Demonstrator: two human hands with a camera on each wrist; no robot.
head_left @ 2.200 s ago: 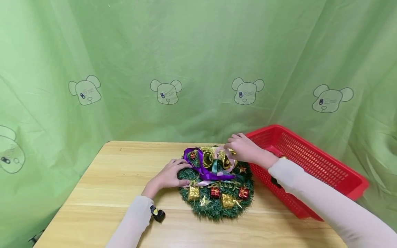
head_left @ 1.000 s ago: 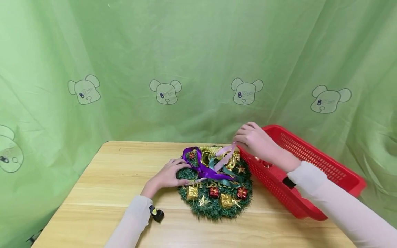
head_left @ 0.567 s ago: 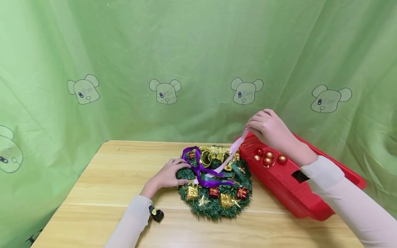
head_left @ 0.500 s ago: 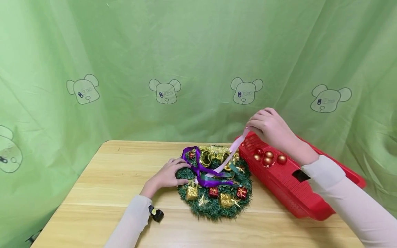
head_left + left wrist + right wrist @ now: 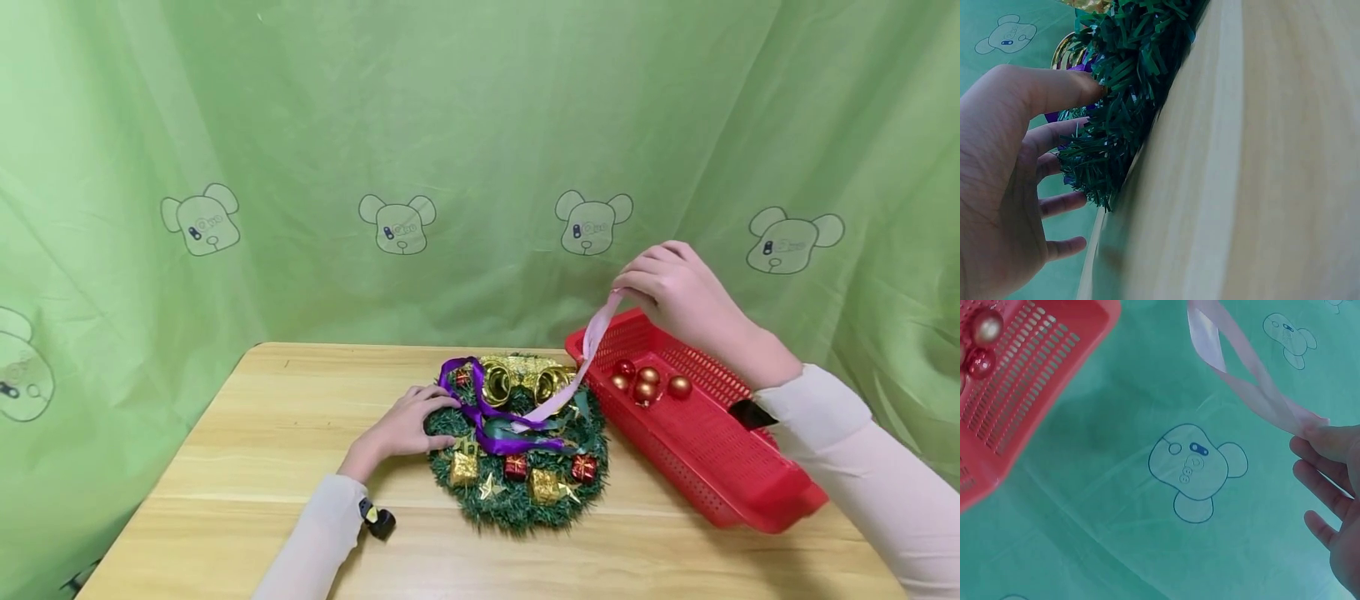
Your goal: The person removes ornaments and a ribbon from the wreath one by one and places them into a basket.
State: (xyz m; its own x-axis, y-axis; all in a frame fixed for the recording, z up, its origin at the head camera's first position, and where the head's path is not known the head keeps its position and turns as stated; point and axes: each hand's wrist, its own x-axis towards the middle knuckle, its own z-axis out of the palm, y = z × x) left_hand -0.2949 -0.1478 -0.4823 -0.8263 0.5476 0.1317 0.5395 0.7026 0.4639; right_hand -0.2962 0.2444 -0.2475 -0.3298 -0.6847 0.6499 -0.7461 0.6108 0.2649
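A green tinsel Christmas wreath (image 5: pixel 517 508) lies on the table, trimmed with gold bells (image 5: pixel 553 385), small gift boxes, stars and a purple ribbon (image 5: pixel 498 442). My left hand (image 5: pixel 401 425) holds the wreath's left edge, thumb and index finger against the tinsel; its other fingers spread beside it in the left wrist view. Above the basket, my right hand (image 5: pixel 686 292) pinches the end of a pale pink ribbon (image 5: pixel 597 327) between thumb and fingers. That ribbon slopes down to the wreath's middle, where its lower end is hidden among the other ribbons. In the right wrist view the pink ribbon (image 5: pixel 1254 397) shows two strands.
A red perforated basket (image 5: pixel 675 475) stands to the right of the wreath, close to it. Several gold and red baubles (image 5: pixel 679 386) lie in it. Behind the wooden table (image 5: pixel 300 400) hangs a green curtain (image 5: pixel 480 125) with bear-head prints.
My right hand has moved up and to the right from the wreath, drawing the pink ribbon out and uncovering the baubles. The left hand has stayed on the wreath's edge.
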